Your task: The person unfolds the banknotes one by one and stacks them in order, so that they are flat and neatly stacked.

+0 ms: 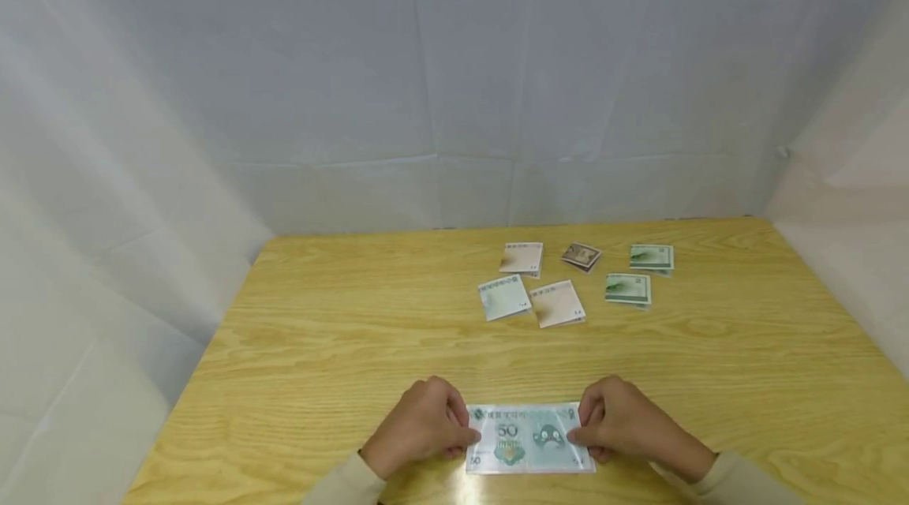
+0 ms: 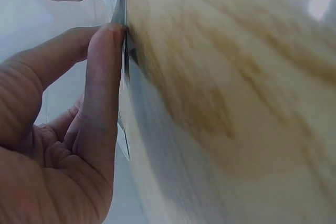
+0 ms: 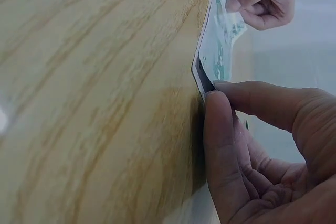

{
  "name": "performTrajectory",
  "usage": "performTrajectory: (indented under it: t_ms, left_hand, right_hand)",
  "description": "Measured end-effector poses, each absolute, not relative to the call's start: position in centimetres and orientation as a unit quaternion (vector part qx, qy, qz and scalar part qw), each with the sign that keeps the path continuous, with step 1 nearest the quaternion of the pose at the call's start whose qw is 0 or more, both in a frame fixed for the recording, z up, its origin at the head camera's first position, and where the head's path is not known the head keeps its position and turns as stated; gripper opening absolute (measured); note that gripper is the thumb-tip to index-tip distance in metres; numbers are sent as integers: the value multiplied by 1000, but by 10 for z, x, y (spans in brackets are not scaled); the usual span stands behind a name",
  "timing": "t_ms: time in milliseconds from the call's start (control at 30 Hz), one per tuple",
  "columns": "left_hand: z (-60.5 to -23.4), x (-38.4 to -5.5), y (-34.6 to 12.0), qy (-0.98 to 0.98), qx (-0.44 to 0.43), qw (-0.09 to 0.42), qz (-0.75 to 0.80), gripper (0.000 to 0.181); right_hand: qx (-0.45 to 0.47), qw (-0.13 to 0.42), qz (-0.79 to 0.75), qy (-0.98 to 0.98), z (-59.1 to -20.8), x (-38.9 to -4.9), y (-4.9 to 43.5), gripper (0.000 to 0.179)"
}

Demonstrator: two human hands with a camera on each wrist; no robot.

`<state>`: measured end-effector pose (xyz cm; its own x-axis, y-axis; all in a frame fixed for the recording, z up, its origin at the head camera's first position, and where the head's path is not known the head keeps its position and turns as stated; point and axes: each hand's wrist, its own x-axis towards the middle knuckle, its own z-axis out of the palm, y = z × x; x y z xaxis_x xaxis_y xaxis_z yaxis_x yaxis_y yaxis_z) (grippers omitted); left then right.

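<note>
1. Banknote (image 1: 529,439) is being held at the bench's (image 1: 319,347) near side.
2. Its left end is being pinched by the left hand (image 1: 426,422).
3. Its right end is being pinched by the right hand (image 1: 625,420).

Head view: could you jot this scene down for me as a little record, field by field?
Held: 50 note, printed 50 facing up
Left hand: pinches its left end
Right hand: pinches its right end
Folded notes: six; two green, two pinkish, one blue, one brown
Their place: farther back than the 50 note
Table: yellowish, wood-grained
Backdrop: pale, creased sheeting
</note>
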<state>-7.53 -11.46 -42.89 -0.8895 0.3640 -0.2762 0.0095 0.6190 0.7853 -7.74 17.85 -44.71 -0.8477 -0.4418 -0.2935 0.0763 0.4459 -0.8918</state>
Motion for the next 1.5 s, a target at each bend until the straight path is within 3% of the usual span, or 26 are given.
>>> performTrajectory:
  t_ms: [800, 1000, 1200, 1333, 1500]
  left_hand:
    - [-423, -86, -121, 889, 132, 191, 394, 25]
    - [-411, -106, -122, 919, 151, 110, 347, 20]
    - [-412, -127, -111, 939, 159, 34, 302, 36]
    - [-420, -138, -103, 950, 180, 15, 256, 44]
    - [-430, -148, -95, 952, 228, 25, 203, 51]
  right_hand:
    - [-91, 203, -444, 868, -444, -80, 177, 33]
    - [-113, 180, -463, 861, -437, -91, 171, 27]
    - [-100, 174, -512, 835, -429, -107, 163, 22]
    - [-44, 182, -542, 819, -429, -118, 158, 24]
    - [25, 197, -578, 791, -432, -130, 155, 36]
